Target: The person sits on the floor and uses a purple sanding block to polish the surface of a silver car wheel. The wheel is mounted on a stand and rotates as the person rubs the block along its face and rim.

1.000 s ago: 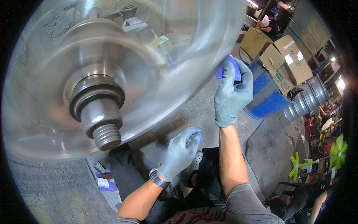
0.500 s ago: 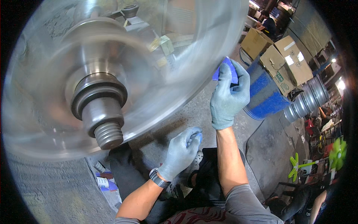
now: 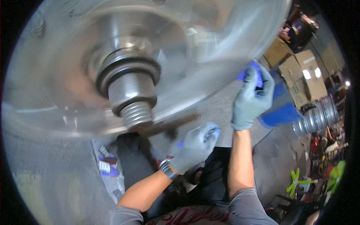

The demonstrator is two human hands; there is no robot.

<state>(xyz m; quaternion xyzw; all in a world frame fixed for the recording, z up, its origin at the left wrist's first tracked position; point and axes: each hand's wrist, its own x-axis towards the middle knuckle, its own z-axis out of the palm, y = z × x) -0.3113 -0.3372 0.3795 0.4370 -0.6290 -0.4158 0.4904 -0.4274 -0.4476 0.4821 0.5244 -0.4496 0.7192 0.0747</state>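
My right hand (image 3: 252, 99), in a grey-blue glove, pinches a folded piece of purple sandpaper (image 3: 258, 77) between thumb and fingers. The piece is at the outer rim of a large spinning metal wheel (image 3: 213, 75), blurred by its motion; whether it touches the rim I cannot tell. Below the wheel, my gloved left hand (image 3: 197, 146) is curled closed in front of my lap. Any object inside its fingers is hidden. A threaded spindle end (image 3: 137, 114) with a thick collar sticks out of the wheel's middle toward me.
Purple and maroon sheets (image 3: 108, 167) lie at lower left. To the right stand a blue drum (image 3: 279, 114), cardboard boxes (image 3: 303, 77) and stacked silvery rings (image 3: 318, 116). Green fans (image 3: 294, 182) are at far right. Another person (image 3: 296, 35) is in the background.
The view has shifted, so the wheel and both hands appear farther right. My right hand still pinches the sandpaper near the rim; my left hand stays closed. The wheel keeps spinning.
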